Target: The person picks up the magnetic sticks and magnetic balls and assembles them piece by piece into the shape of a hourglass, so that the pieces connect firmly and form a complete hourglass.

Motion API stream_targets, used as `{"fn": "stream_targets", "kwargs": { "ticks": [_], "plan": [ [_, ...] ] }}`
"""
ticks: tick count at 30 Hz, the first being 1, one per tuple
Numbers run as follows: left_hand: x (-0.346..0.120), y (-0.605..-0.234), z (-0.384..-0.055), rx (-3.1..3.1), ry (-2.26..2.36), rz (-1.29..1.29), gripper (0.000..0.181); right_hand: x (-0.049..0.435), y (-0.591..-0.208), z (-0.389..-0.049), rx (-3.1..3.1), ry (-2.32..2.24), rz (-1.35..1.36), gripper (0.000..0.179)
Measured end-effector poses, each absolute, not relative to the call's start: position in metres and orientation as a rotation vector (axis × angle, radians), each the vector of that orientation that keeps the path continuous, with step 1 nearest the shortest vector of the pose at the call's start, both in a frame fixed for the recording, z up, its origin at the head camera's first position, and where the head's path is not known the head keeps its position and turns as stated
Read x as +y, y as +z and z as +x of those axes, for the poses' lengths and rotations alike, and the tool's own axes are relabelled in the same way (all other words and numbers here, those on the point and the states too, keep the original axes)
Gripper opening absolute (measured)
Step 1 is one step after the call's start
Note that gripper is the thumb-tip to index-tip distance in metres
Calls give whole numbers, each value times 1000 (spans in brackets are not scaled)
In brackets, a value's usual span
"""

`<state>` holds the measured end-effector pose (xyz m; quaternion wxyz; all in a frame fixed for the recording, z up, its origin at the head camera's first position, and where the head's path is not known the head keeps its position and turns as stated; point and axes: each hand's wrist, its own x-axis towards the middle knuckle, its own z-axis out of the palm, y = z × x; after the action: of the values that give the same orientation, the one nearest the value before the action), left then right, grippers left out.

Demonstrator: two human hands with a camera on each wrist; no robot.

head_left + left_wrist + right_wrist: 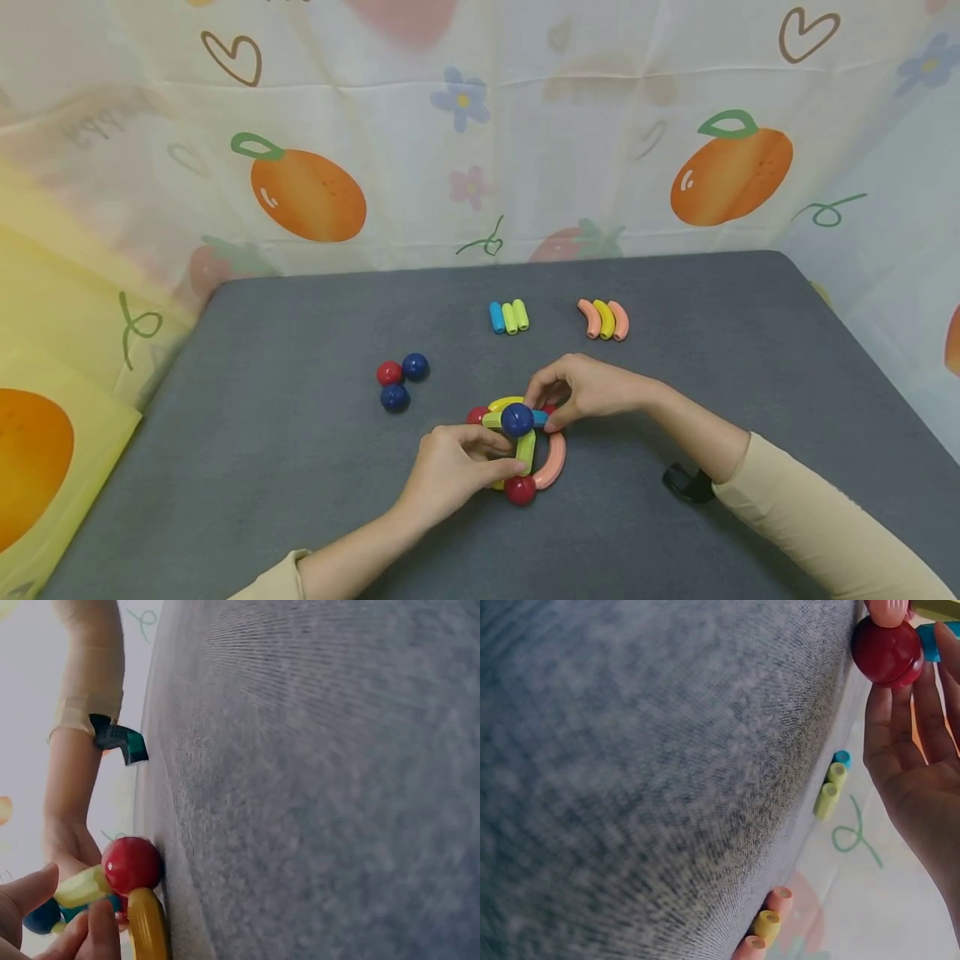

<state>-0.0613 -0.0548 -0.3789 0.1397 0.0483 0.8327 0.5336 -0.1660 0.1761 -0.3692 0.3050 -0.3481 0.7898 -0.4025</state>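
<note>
A build of balls and rods stands on the dark tabletop (300,517), with a ring of red balls and curved rods, peach and yellow, at its base. Straight rods rise from it to a blue ball (517,419) on top. My left hand (459,467) reaches in from the front left, thumb and fingers around a yellow-green rod (526,452) above the front red ball (521,490). From the right, my right hand (600,388) grips the right red ball (885,652) between thumb and fingers, its index finger by the blue rod (540,418).
Two blue balls and a red ball (389,373) lie together to the left. Farther back are short straight rods (510,317), blue and yellow-green, and curved rods (603,320), peach and yellow. A printed cloth (495,183) hangs behind the table.
</note>
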Motion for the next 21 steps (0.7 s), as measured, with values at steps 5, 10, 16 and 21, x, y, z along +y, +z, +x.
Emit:
{"fn": "stream_targets", "kwargs": {
  "ticks": [5, 10, 16, 21],
  "plan": [
    [-58, -385, -64, 2172, 1654, 85, 33, 176, -371, -167, 2089, -1066, -929, 25],
    [-57, -393, -65, 2048, 1699, 146, 34, 177, -371, -167, 2091, -1059, -929, 25],
    [-54, -398, -69, 1982, 1718, 198, 33, 177, -372, -168, 2085, -1065, -938, 24],
    [-52, -397, -71, 1977, 1728, 209, 32, 177, -373, -168, 2063, -1081, -954, 22]
  ]
}}
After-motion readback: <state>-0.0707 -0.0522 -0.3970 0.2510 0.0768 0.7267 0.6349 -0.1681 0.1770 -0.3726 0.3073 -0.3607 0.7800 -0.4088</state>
